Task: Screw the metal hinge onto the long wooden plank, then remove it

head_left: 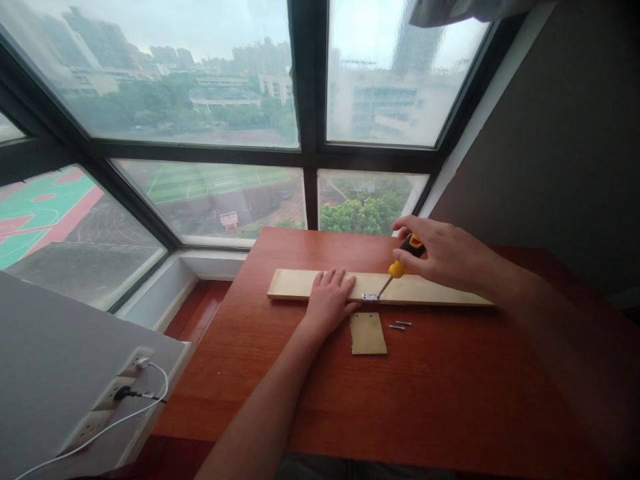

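So the board (295, 285) is lying flat across the worktop (220, 393), which makes sense to me: it gets support along its length, so it shouldn't bend under the pressure. The left hand (329, 297) is pressed on it with the fingers spread out, not gripping anything, thumb down by the near edge close to the little metal bracket (370, 297). My guess is that's to stop the board skating about, and being right beside the bracket puts the hold where the push lands.

The right hand (440, 247) has its fingers curled round the handle of the screwdriver (397, 269), closed on it but looking pretty relaxed. The shaft leans, tip down at the bracket's right end, handle up and to the right, probably because that's how the forearm comes in. Can't tell if the tip is seated in a screw head, too small.

The small panel (369, 335) lies just on the near side of the board, its two holes toward it. Two screws (403, 323) sit right beside it, easy reach and out of the way of both hands.
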A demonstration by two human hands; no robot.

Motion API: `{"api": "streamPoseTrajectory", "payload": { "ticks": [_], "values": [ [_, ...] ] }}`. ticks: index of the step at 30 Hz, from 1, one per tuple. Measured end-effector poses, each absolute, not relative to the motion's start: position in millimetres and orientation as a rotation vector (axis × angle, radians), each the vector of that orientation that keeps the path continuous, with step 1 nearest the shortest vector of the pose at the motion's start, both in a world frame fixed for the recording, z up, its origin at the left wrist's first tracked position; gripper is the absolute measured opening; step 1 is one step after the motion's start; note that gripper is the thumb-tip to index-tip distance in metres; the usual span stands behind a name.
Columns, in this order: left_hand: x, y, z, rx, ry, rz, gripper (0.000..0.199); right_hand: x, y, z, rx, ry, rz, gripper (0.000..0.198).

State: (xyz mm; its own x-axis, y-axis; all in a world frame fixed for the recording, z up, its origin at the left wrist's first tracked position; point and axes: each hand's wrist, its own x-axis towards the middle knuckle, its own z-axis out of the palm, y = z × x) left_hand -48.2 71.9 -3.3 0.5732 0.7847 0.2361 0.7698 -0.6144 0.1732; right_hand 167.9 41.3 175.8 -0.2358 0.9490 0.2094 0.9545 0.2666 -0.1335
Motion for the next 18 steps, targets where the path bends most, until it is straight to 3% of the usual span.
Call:
{"api": "streamPoseTrajectory", "payload": {
  "ticks": [2, 4, 6, 10, 16, 18],
  "values": [
    [-48, 72, -3, 2.739, 1.36, 0.443, 0.056, 167, 43, 174, -1.986, -2.205, -0.247, 0.041],
    [-48, 72, -3, 2.741, 1.361, 0.437, 0.056, 168, 45, 173, -2.005, -2.193, -0.257, 0.039],
    [-48, 72, -3, 2.745, 1.357, 0.437, 0.056, 171, 45, 175, -1.798, -2.263, -0.035, 0.029],
    [-48, 71, -2, 2.745, 1.352, 0.436, 0.057, 177, 42, 179, -1.414, -2.353, 0.376, 0.044],
    [-49, 71, -2, 2.745, 1.35, 0.435, 0.057, 171, 44, 176, -1.89, -2.253, -0.127, 0.038],
    [-50, 71, -2, 2.749, 1.35, 0.438, 0.055, 169, 45, 175, -1.909, -2.257, -0.158, 0.036]
  ]
}}
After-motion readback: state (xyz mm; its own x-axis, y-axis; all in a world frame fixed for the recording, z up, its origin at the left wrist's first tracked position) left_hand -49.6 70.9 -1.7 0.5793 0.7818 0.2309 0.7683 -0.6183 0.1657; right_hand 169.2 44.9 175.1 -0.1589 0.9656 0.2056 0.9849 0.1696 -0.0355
